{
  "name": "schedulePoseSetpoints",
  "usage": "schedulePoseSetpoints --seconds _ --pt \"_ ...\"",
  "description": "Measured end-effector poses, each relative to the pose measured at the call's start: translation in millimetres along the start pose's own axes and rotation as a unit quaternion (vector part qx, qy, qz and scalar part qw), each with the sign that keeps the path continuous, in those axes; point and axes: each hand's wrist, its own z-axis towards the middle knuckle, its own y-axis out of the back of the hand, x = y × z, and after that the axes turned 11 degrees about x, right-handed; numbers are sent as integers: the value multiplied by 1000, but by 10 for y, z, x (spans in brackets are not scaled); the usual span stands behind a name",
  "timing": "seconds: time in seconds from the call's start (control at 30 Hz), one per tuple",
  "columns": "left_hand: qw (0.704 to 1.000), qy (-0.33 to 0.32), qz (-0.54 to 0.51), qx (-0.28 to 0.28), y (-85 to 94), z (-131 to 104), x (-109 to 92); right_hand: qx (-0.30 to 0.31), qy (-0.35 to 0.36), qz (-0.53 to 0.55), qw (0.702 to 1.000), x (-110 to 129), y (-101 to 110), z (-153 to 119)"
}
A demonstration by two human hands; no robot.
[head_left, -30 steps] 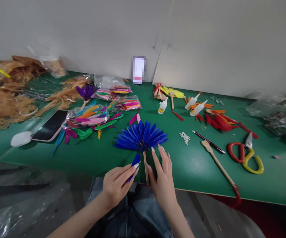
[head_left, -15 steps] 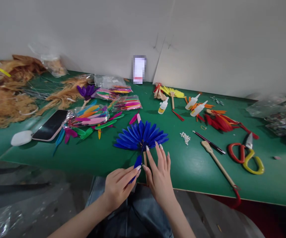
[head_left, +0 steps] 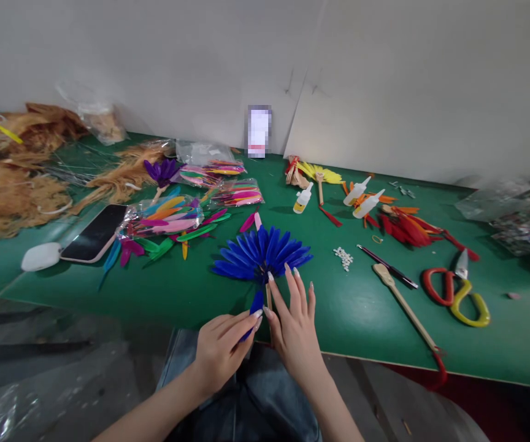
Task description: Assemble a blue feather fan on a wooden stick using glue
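A fan of blue feathers point(head_left: 258, 248) lies spread on the green table, its wooden handle point(head_left: 268, 298) pointing toward me. Between the thumb and fingers of my left hand point(head_left: 223, 344) is a loose blue feather point(head_left: 256, 302), pinched just left of the handle. My right hand point(head_left: 297, 325) rests with fingers stretched apart over the handle's right side. Its index fingertip touches the base of the feathers, and its thumb lies by the handle. The lower end of the handle is partly hidden by my hands.
White beads point(head_left: 343, 259), a pen point(head_left: 387, 267), a bare wooden stick point(head_left: 405, 304) and scissors point(head_left: 458, 288) lie to the right. Glue bottles point(head_left: 302, 197) and a yellow feather fan point(head_left: 320, 172) are behind. Bagged coloured feathers point(head_left: 164, 216) and a phone point(head_left: 94, 233) sit left.
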Motion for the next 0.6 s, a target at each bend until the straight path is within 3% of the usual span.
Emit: schedulePoseSetpoints --seconds 0.6 --pt "1000 -7 -11 -18 41 -31 13 9 -6 15 1000 -4 -13 2"
